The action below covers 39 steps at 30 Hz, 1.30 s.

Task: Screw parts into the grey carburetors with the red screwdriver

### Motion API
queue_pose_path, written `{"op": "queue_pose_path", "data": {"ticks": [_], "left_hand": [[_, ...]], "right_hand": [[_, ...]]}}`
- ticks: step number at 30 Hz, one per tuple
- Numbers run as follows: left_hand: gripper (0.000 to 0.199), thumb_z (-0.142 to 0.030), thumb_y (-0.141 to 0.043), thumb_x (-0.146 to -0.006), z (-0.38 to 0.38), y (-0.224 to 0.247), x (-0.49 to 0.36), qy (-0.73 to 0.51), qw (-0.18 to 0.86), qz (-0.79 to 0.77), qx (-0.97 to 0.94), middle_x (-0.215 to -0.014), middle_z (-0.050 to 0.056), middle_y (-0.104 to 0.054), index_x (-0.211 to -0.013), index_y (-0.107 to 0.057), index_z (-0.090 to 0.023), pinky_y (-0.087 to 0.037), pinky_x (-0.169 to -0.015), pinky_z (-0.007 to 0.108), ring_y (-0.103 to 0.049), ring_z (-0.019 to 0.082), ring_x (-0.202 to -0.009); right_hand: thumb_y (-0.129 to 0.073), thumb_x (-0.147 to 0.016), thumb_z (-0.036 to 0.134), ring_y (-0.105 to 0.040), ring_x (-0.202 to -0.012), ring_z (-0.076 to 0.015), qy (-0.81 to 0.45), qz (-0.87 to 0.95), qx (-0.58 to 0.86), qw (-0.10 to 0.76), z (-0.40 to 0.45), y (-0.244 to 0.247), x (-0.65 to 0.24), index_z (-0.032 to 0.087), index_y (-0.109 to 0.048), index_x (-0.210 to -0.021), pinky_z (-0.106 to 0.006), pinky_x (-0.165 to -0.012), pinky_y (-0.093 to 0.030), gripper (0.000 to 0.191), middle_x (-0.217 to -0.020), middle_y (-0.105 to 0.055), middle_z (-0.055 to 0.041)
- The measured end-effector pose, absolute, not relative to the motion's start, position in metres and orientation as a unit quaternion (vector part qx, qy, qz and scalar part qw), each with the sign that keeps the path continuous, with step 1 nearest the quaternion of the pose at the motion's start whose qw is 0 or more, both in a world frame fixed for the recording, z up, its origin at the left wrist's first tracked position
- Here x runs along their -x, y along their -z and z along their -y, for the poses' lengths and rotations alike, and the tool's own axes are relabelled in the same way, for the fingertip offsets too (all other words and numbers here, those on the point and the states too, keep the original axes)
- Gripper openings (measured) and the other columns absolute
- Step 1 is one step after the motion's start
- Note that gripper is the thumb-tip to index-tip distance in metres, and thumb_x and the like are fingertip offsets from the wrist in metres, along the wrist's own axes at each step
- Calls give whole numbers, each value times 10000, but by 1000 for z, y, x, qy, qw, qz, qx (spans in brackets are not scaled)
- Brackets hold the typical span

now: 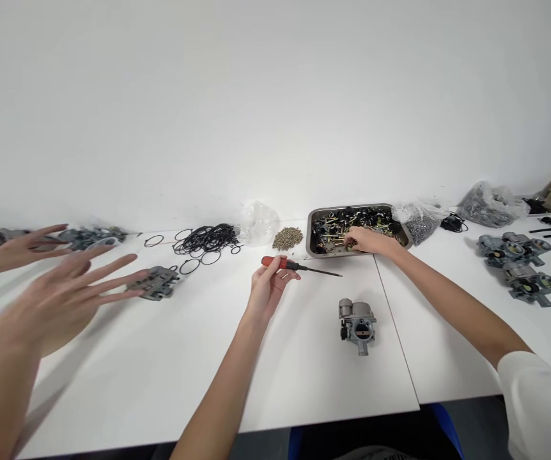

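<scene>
Left hand [266, 287], fingers closed around the red handle of a screwdriver [280, 263], its shaft pointing rightward above the white table [304, 370]; right hand [364, 239], fingertips lowered among the loose screws and black fittings in the metal tray [333, 255], though whether they pinch a piece cannot be told; carburetor [358, 326], released from both hands, resting on the tabletop between the forearms, near the table seam [395, 319]. Beyond the screwdriver, a heap of small brass-coloured parts [287, 238] lies just beside the tray; farther left, black rubber rings [208, 244]; at far right, a group of carburetors [515, 249]. At left, a co-worker's hand [74, 287] is near another carburetor [155, 283]. Likely faults: tangled pieces in the tray could yield a wrong or doubled part; the long shaft, if swung inattentively, could scatter the brass-coloured heap; a small screw, if dropped, could roll into the seam.
</scene>
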<state>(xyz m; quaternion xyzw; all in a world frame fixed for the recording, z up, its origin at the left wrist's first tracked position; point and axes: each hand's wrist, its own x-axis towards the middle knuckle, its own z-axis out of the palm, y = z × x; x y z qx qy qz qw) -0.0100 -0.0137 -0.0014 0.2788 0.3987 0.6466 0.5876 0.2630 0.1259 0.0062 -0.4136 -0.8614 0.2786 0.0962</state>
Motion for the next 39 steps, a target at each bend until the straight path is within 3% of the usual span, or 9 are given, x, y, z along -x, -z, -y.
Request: {"op": "queue_pose_path", "data": {"ticks": [7,12,16,21,28,35,39], "left_hand": [[323,-368,-805,-714,13,0,14,-652,580,-402,-277,-744,68,-680,-822,-667,-96,-555,-596,347,-609,140,-555],[333,-365,-820,-694,14,-3,14,-652,582,-401,-275,-729,63,-674,-811,-669,-92,-547,-586,342,-605,142,-545],[328,-375,-816,-703,14,-4,13,-654,577,-402,-278,-719,64,-677,-807,-670,-100,-540,-586,335,-608,145,-544],[308,-369,-803,-724,12,0,13,-659,574,-393,-287,-697,53,-669,-804,-663,-107,-542,-600,333,-608,140,-556],[311,-376,-804,-728,9,7,13,-663,578,-374,-294,-692,55,-674,-786,-666,-104,-546,-608,319,-624,144,-575],[271,-360,-771,-780,9,8,12,-662,584,-366,-293,-657,39,-658,-792,-669,-109,-544,-616,305,-625,139,-569],[236,-331,-746,-810,9,9,12,-666,583,-362,-292,-648,30,-647,-777,-659,-115,-543,-622,307,-626,138,-570]], "right_hand": [[-731,-711,98,-585,-762,-178,-313,855,404,89,-140,-2,-265,186,-651,-693,-280,-650,-446,120,-914,-647,-69],[-644,-854,231,-637,-785,-193,-335,822,433,158,-131,-11,-276,174,-645,-854,-316,-687,-493,57,-891,-693,-85],[-630,-881,303,-671,-771,-181,-358,802,431,209,-112,-26,-286,169,-650,-926,-326,-710,-531,143,-878,-711,-73],[-648,-848,327,-665,-659,-143,-454,770,378,240,-81,-46,-298,172,-739,-914,-301,-619,-541,191,-893,-710,-60],[-763,-743,261,-663,-626,-148,-501,738,385,237,-20,-65,-296,169,-740,-912,-296,-602,-544,194,-743,-705,-29],[-705,-788,268,-666,-618,-158,-552,710,386,206,45,-66,-278,170,-743,-831,-299,-589,-536,113,-729,-711,-37],[-704,-792,253,-651,-693,-160,-490,750,404,186,59,-59,-274,204,-783,-827,-289,-615,-497,100,-819,-731,-45]]}}
